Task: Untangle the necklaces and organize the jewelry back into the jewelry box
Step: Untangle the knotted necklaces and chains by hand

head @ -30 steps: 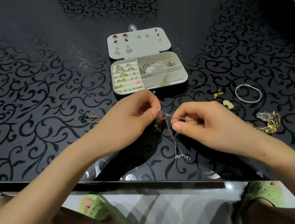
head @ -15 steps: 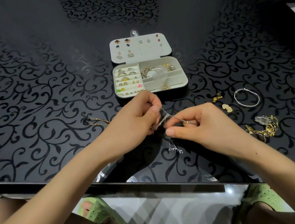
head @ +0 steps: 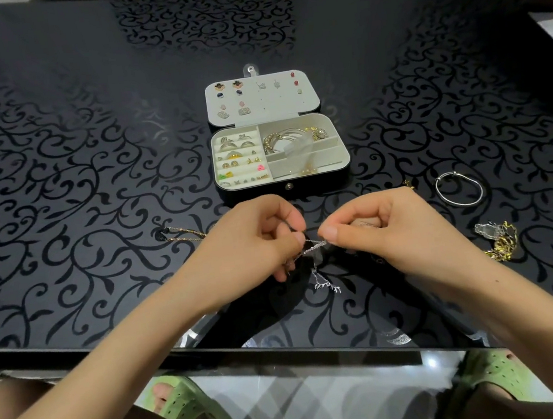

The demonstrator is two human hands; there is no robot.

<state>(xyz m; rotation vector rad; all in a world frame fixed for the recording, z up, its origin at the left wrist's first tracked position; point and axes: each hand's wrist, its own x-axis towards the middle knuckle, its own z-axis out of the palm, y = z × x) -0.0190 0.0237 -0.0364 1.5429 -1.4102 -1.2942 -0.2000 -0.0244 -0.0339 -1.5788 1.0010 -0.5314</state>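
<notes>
A thin silver necklace [head: 314,247] is stretched between my two hands just above the table. My left hand [head: 254,242] pinches one part of the chain and my right hand [head: 384,228] pinches another. A loop with a small silver pendant [head: 326,284] hangs below them. The open jewelry box [head: 279,154] lies beyond my hands, with rings and studs in its left slots and bangles in its right compartment. Earrings sit pinned on its lid [head: 261,99]. A gold chain [head: 185,235] trails out to the left from under my left hand.
On the right of the black patterned glass table [head: 56,165] lie a silver bangle [head: 459,188], a tangle of gold chain with a clear piece [head: 499,240], and a small gold charm [head: 409,183]. The table's near edge [head: 284,349] runs below my wrists.
My hands have drawn closer together and the hanging loop of silver chain has become shorter. The view has tilted so the box sits lower in the frame.
</notes>
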